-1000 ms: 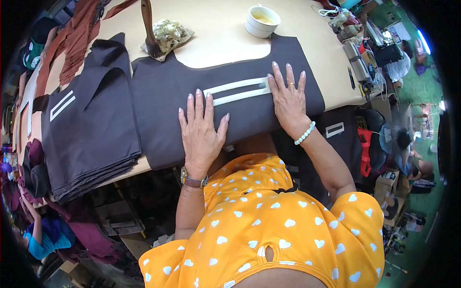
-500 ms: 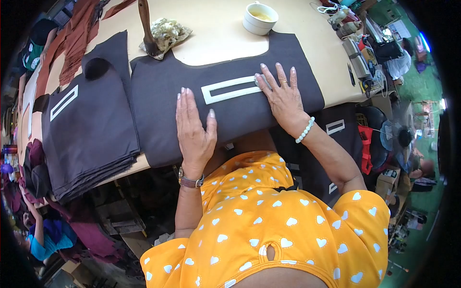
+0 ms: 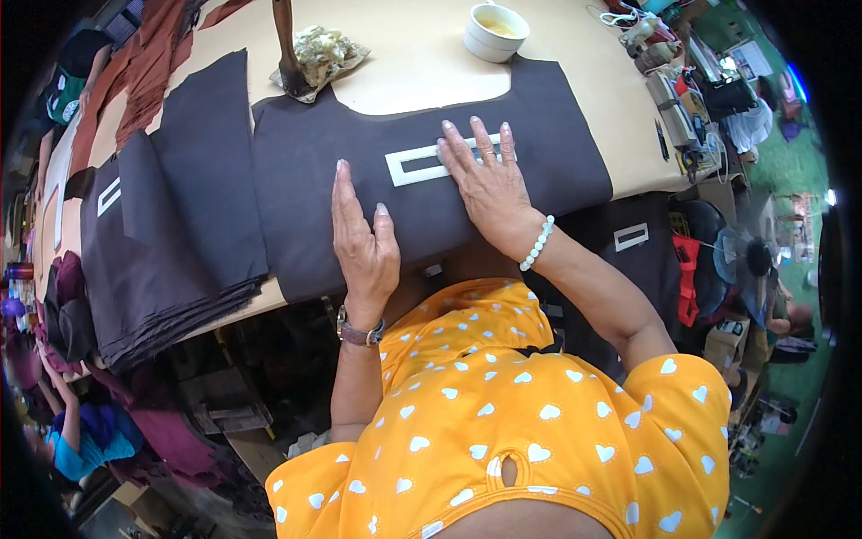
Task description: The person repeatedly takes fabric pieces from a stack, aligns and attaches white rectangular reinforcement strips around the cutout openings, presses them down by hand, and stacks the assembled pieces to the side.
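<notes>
A dark fabric panel (image 3: 305, 198) lies in front of me on the table, with a curved cutout along its far edge. On it sits a white rectangular frame-shaped strip (image 3: 401, 177). My right hand (image 3: 489, 184) rests over the strip's right part, fingers stretched and slightly apart, covering some of it. My left hand (image 3: 368, 247) stands on its edge at the panel's near side, fingers extended and thumb apart, holding nothing. Left of the panel is a stack of similar dark fabric pieces (image 3: 206, 278); its top piece is partly folded over, with a white strip showing.
Beyond the panel stand a white cup (image 3: 496, 34) of yellowish contents and a brush (image 3: 289, 54) beside a pale, crumbly lump (image 3: 325, 56). Tools and boxes crowd the table's right end. Another person's arm (image 3: 63, 386) shows at lower left.
My right hand has slid left along the white strip. The top piece on the left stack has folded over, covering part of its white strip. My left hand stays nearly in place.
</notes>
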### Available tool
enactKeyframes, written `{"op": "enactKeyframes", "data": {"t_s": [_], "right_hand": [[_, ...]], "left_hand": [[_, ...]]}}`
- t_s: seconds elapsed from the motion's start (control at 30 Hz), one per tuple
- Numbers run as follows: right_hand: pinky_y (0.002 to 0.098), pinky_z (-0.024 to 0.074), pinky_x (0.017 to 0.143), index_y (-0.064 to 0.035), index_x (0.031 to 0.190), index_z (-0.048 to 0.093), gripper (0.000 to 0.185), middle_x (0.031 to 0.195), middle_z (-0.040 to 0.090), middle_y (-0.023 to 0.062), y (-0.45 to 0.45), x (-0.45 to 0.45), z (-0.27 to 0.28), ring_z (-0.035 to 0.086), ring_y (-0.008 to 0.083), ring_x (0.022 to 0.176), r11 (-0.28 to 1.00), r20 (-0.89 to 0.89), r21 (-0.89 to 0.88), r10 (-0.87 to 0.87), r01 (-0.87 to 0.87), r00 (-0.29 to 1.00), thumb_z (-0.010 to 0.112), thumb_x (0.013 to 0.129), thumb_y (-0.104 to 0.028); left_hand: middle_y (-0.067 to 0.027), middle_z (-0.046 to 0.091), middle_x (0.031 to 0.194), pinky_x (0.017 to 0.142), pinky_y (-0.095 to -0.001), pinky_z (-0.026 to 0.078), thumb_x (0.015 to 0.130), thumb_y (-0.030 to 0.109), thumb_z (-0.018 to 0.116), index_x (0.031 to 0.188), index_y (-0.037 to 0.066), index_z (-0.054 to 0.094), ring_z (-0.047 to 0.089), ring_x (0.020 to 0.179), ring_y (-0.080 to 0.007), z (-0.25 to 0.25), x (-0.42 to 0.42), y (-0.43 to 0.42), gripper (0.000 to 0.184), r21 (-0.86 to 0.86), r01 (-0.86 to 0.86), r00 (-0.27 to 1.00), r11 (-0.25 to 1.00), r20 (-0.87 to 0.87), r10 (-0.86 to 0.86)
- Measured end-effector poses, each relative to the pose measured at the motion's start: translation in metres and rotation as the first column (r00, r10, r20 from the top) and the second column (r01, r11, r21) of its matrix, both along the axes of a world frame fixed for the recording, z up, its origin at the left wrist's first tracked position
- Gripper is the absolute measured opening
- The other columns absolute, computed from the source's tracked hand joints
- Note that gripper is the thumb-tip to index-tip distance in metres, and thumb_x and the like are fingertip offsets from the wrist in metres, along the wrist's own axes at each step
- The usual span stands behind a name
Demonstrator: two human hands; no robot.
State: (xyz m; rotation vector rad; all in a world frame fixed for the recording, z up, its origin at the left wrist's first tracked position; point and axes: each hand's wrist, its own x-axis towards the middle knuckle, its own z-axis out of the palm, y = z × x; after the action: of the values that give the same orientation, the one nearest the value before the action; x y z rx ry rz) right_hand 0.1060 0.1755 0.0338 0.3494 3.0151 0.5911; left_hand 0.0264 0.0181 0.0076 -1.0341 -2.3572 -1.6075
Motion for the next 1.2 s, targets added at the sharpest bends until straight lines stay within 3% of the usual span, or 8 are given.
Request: {"op": "enactKeyframes", "data": {"t_s": [0.27, 0.37, 0.67, 0.77, 0.97, 1.1, 1.13, 1.2], "right_hand": [[0.0579, 0.0091, 0.107, -0.0088, 0.140, 0.032, 0.057, 0.147, 0.023, 0.0093, -0.015, -0.016, -0.006, 0.018, 0.0346, 0.135, 0.992, -0.011, 0.012, 0.130, -0.130, 0.992, 0.047, 0.087, -0.023], [0.0558, 0.0140, 0.108, -0.0103, 0.137, 0.035, 0.053, 0.144, 0.027, 0.0089, -0.021, -0.022, -0.006, 0.023, 0.0329, 0.134, 0.985, -0.081, -0.064, 0.154, -0.159, 0.985, 0.046, 0.086, -0.016], [0.0571, 0.0097, 0.108, -0.0207, 0.141, 0.029, 0.055, 0.147, 0.023, 0.0091, -0.007, -0.022, -0.006, 0.018, 0.0347, 0.136, 0.935, -0.053, -0.178, 0.303, -0.308, 0.951, 0.044, 0.088, -0.019], [0.0571, 0.0126, 0.108, -0.0234, 0.141, 0.029, 0.061, 0.147, 0.022, 0.0094, 0.005, -0.021, -0.006, 0.018, 0.0345, 0.136, 0.879, -0.081, -0.287, 0.375, -0.382, 0.924, 0.045, 0.085, -0.008], [0.0603, 0.0063, 0.107, -0.0206, 0.123, 0.057, 0.056, 0.149, 0.017, 0.0139, 0.032, -0.020, 0.008, 0.012, 0.0367, 0.138, 0.589, -0.091, -0.741, 0.390, -0.324, 0.916, 0.041, 0.076, 0.005], [0.0357, 0.0160, 0.111, -0.0093, 0.109, 0.066, 0.057, 0.143, 0.032, 0.0177, 0.074, 0.007, 0.006, 0.021, 0.0312, 0.137, 0.214, -0.465, -0.877, -0.154, -0.430, 0.872, 0.037, 0.065, 0.012], [0.0358, 0.0215, 0.109, -0.0070, 0.112, 0.063, 0.052, 0.141, 0.037, 0.0165, 0.081, 0.018, 0.015, 0.030, 0.0296, 0.133, 0.244, -0.490, -0.870, -0.321, -0.429, 0.811, 0.039, 0.069, 0.010], [0.0381, 0.0296, 0.106, -0.0059, 0.114, 0.059, 0.041, 0.129, 0.046, 0.0222, 0.113, 0.040, 0.007, 0.040, 0.0321, 0.125, 0.580, -0.576, -0.767, -0.431, -0.275, 0.695, 0.048, 0.075, 0.001]], "left_hand": [[-0.0247, 0.035, 0.138, 0.107, -0.0399, 0.026, 0.080, -0.001, 0.043, 0.140, -0.002, 0.019, 0.035, 0.127, -0.0377, 0.000, 0.001, -0.002, 0.064, 0.069, -0.007, 0.996, 0.998, 0.087, 0.001], [-0.0252, 0.035, 0.138, 0.106, -0.0402, 0.027, 0.080, -0.001, 0.042, 0.141, -0.002, 0.018, 0.036, 0.127, -0.0380, 0.001, 0.001, -0.002, 0.066, 0.080, -0.010, 0.995, 0.997, 0.099, 0.002], [-0.0246, 0.038, 0.136, 0.105, -0.0401, 0.028, 0.077, -0.004, 0.040, 0.142, -0.001, 0.015, 0.039, 0.126, -0.0340, 0.000, 0.002, 0.001, 0.070, 0.081, -0.029, 0.989, 0.996, 0.148, 0.017], [-0.0249, 0.039, 0.135, 0.104, -0.0399, 0.030, 0.076, -0.004, 0.040, 0.142, -0.001, 0.014, 0.041, 0.124, -0.0343, 0.003, 0.003, 0.001, 0.071, 0.056, -0.041, 0.987, 0.998, 0.157, 0.032], [-0.0268, 0.042, 0.131, 0.101, -0.0381, 0.034, 0.076, -0.003, 0.041, 0.142, -0.001, 0.014, 0.046, 0.120, -0.0357, 0.005, 0.003, 0.006, 0.071, -0.024, -0.088, 0.986, 0.996, 0.143, 0.091], [-0.0271, 0.044, 0.129, 0.099, -0.0378, 0.036, 0.080, 0.002, 0.047, 0.138, -0.003, 0.025, 0.048, 0.117, -0.0359, 0.012, -0.013, 0.002, 0.062, -0.154, -0.176, 0.984, 0.972, -0.016, 0.176], [-0.0271, 0.045, 0.128, 0.099, -0.0379, 0.037, 0.081, 0.004, 0.049, 0.137, -0.004, 0.028, 0.048, 0.116, -0.0361, 0.013, -0.023, -0.001, 0.060, -0.200, -0.218, 0.975, 0.955, -0.095, 0.202], [-0.0273, 0.048, 0.124, 0.098, -0.0408, 0.038, 0.083, 0.021, 0.059, 0.128, -0.008, 0.040, 0.049, 0.113, -0.0395, 0.011, -0.050, -0.012, 0.057, -0.337, -0.452, 0.878, 0.826, -0.332, 0.345]]}}
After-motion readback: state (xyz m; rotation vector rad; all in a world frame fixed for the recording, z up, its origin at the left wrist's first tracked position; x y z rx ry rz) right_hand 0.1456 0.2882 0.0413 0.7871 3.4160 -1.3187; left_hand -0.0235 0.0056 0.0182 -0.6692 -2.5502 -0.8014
